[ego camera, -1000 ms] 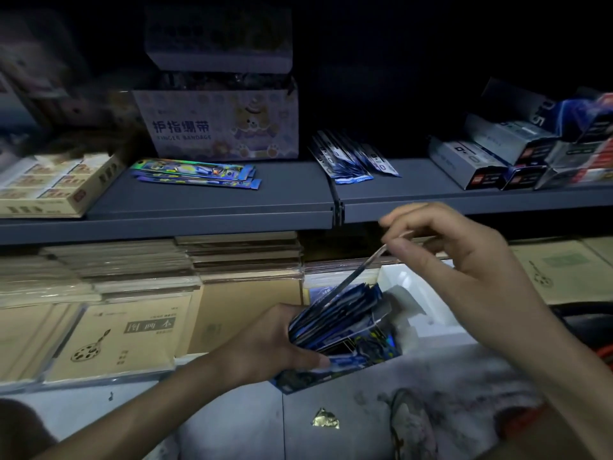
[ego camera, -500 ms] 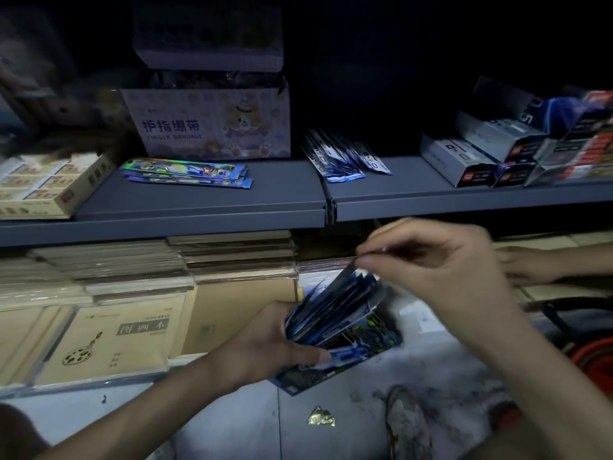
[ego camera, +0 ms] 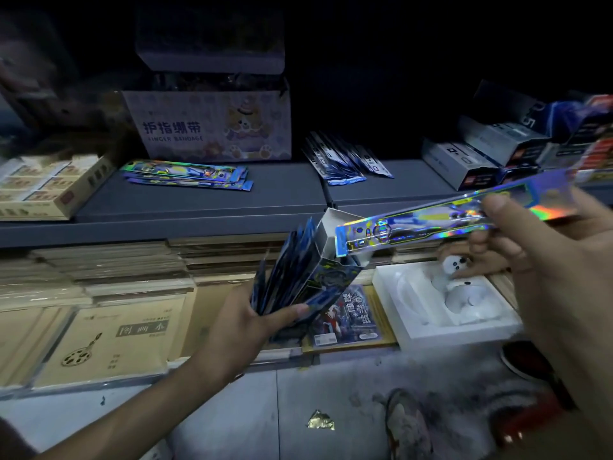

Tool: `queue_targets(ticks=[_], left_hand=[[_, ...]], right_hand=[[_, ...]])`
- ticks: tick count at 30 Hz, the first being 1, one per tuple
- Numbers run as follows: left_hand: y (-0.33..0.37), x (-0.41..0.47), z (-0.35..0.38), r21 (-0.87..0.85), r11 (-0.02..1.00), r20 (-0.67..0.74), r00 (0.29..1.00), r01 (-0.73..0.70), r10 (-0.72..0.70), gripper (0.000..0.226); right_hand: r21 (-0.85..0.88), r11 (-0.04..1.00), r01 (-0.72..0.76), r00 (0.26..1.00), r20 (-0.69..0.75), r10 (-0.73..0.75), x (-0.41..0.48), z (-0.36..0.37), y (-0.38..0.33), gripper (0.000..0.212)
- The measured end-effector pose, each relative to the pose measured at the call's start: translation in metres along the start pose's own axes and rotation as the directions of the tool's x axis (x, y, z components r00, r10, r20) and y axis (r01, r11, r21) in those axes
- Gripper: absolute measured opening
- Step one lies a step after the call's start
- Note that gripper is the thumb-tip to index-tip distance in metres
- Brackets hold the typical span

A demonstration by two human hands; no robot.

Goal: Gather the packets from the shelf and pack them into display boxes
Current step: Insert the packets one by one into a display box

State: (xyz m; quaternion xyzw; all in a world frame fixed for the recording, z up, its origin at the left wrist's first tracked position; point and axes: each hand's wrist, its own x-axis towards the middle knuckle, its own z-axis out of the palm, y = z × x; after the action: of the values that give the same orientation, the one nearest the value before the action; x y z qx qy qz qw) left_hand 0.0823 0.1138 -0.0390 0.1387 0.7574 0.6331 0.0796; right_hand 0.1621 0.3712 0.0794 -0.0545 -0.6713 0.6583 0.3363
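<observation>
1. Half a second ago the right hand point(ego camera: 544, 270) was bent over the box, pinching a dark packet among those inside. It is now drawn out to the right and holds a long shiny packet point(ego camera: 424, 219).
2. The display box point(ego camera: 331, 277) has been lifted and stands more upright than before. A white tray point(ego camera: 464, 327) that the right arm hid earlier now shows on the lower shelf.
3. The display box is open at the top, and a fan of blue packets point(ego camera: 288, 260) sticks up out of it.
4. The white tray holds a small white toy point(ego camera: 454, 265), which another person's hand point(ego camera: 481, 260) touches.
5. The left hand point(ego camera: 255, 323) grips the display box from below, with the thumb across its front and the fingers curled behind.
6. The right hand pinches the shiny packet near its right end, thumb on top. The packet's left end reaches the box's open flap.
7. More packets lie on the upper shelf point(ego camera: 199, 207). There is a shiny stack point(ego camera: 185, 174) in front of the bandage box point(ego camera: 212, 127) and a blue pile point(ego camera: 345, 161) to its right.
</observation>
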Motion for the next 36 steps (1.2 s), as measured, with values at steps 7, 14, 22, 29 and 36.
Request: queue_targets(ticks=[7, 14, 22, 29, 36], left_hand=[[-0.004, 0.003, 0.0, 0.088, 0.996, -0.046, 0.999, -0.02, 0.025, 0.026], [-0.006, 0.005, -0.005, 0.152, 0.986, -0.033, 0.997, -0.061, 0.066, 0.037], [-0.002, 0.003, -0.003, 0.201, 0.977, -0.004, 0.997, -0.073, 0.076, 0.041], [-0.009, 0.005, 0.0, 0.315, 0.943, -0.025, 0.992, -0.112, 0.126, 0.044], [-0.008, -0.001, 0.011, 0.352, 0.93, -0.042, 0.991, -0.107, 0.129, 0.04]], right_hand=[[-0.052, 0.998, -0.018, 1.0, 0.02, 0.019, -0.001, 0.002, 0.006, 0.02], [-0.095, 0.995, -0.026, 1.0, -0.002, 0.026, 0.004, -0.001, 0.009, 0.019], [-0.18, 0.984, 0.006, 1.0, 0.008, -0.005, 0.002, -0.001, 0.009, 0.013], [-0.173, 0.983, -0.06, 0.986, 0.14, 0.085, -0.019, 0.029, 0.02, 0.017], [-0.352, 0.907, -0.231, 0.956, 0.091, 0.279, -0.026, 0.047, 0.056, 0.03]])
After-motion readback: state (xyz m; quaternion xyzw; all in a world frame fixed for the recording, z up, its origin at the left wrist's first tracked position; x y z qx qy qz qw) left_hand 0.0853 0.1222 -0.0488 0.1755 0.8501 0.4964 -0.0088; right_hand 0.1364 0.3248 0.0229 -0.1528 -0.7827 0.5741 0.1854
